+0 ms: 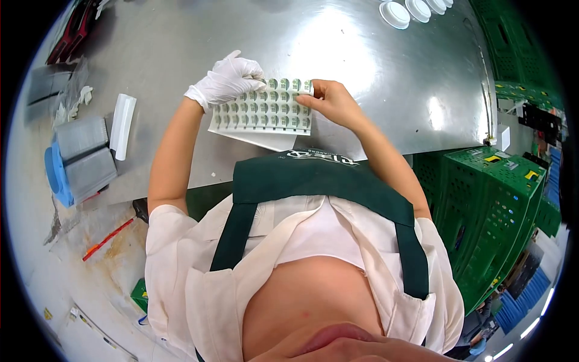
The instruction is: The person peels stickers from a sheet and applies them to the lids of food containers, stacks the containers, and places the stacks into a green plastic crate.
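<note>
A sheet of round green-and-white stickers (265, 112) is held over the metal table, close to the apron. My right hand (335, 104), bare, grips its upper right corner between thumb and fingers. At the sheet's upper left is my left hand (229, 79) in a white glove, its fingers pinched together by the top row of stickers. Whether a sticker is between those fingertips is too small to tell. Beneath the sheet, part of a plain white sheet (265, 141) shows near the table edge.
Several white round tubs (395, 14) stand at the far right of the metal table (386, 66). On the left lie a white folded strip (123, 127) and a blue holder (57, 175) beside clear plastic packs (90, 157). Green crates (476, 211) are stacked to my right.
</note>
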Demonstrator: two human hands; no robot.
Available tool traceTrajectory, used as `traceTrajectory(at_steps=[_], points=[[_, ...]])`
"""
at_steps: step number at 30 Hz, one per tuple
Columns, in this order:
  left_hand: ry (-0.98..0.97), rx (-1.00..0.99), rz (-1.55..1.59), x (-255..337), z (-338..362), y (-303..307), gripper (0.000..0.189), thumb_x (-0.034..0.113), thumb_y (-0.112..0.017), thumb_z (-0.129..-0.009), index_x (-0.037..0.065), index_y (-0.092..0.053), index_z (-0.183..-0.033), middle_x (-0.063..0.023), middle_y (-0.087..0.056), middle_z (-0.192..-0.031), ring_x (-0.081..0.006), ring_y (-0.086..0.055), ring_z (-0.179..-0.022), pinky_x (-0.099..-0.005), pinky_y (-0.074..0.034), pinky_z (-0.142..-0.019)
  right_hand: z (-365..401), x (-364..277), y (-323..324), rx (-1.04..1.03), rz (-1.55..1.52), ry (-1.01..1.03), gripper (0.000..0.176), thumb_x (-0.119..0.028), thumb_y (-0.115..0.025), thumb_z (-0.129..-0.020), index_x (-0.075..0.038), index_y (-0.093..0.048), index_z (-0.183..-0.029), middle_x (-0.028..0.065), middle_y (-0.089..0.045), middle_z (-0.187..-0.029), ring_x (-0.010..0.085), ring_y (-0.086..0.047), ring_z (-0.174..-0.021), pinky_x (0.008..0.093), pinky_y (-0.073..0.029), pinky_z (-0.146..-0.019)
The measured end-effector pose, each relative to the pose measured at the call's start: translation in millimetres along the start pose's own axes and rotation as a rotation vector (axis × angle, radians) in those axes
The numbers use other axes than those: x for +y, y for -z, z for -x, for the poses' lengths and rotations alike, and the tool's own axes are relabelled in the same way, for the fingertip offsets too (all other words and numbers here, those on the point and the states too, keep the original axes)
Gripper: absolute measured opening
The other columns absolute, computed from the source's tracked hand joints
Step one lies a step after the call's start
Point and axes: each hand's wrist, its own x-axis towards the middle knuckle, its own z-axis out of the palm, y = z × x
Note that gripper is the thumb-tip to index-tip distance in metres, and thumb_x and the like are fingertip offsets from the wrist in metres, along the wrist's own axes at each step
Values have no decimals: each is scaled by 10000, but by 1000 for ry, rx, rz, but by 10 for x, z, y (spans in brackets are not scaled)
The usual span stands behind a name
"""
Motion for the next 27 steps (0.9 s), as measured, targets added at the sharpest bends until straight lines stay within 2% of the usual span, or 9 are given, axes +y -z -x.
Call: traceTrajectory(at_steps=[2,8,11,16,18,20,24,25,27], points=[[-51,-5,-60,81,-51,23,71,186,-659,-844,129,-692,-870,19,-647,-839,-174,-620,-855,-477,-159,-1206,103,-143,136,92,112,376,368,-328,-728,-864,-20,-666,-1055,92,-680,-886,168,-632,-807,310,-511,-723],[-91,-25,-137,67,-194,64,73,205,-667,-831,139,-688,-852,10,-634,-839,-191,-621,-877,-492,-174,-1191,-3,-332,330,131,223,407,311,-272,-683,-893,-34,-663,-1092,87,-670,-853,189,-621,-778,338,-510,-714],[-200,-47,-266,-47,-294,20,80,232,-678,-823,157,-691,-847,8,-625,-840,-195,-620,-912,-511,-188,-1176,-69,-212,311,1,300,373,257,-199,-711,-841,-56,-664,-1050,86,-631,-708,212,-585,-634,350,-471,-614],[-146,-156,-255,-145,-407,-51,103,272,-690,-812,179,-700,-855,18,-637,-872,-194,-619,-971,-582,-175,-1158,-186,-28,152,20,297,358,122,-116,-720,-782,-52,-689,-881,109,-655,-741,255,-633,-681,362,-494,-642],[-143,-168,-245,-229,-460,-134,106,277,-690,-811,179,-704,-849,17,-640,-877,-194,-619,-979,-590,-175,-1157,-222,52,74,51,323,415,98,-107,-708,-794,-42,-670,-858,121,-665,-790,289,-639,-702,377,-504,-653],[-104,-205,-269,-303,-527,-208,102,271,-694,-805,184,-711,-856,15,-647,-892,-197,-619,-993,-600,-185,-1155,-253,87,-6,160,515,738,71,-23,-691,-817,-22,-648,-873,94,-651,-794,199,-615,-673,317,-494,-647],[-26,-388,-524,-404,-730,-303,219,304,-761,-725,187,-727,-906,-12,-653,-965,-234,-614,-995,-508,-258,-1156,-191,-3,42,207,243,693,55,-15,-674,-841,-23,-639,-882,76,-637,-786,166,-592,-662,294,-482,-638],[-57,-354,-316,-471,-731,-179,345,303,-767,-729,170,-718,-1044,-44,-660,-1047,-227,-614,-1027,-400,-336,-1121,-204,34,112,305,117,570,44,-36,-677,-844,-25,-647,-875,70,-637,-777,165,-590,-652,293,-481,-624],[-9,-191,-58,-514,-911,212,403,299,-748,-760,146,-684,-1128,-54,-656,-1096,-209,-609,-1055,-366,-371,-1078,-259,197,270,413,-113,318,57,-74,-674,-876,-21,-657,-871,19,-632,-730,82,-552,-642,243,-451,-601]])
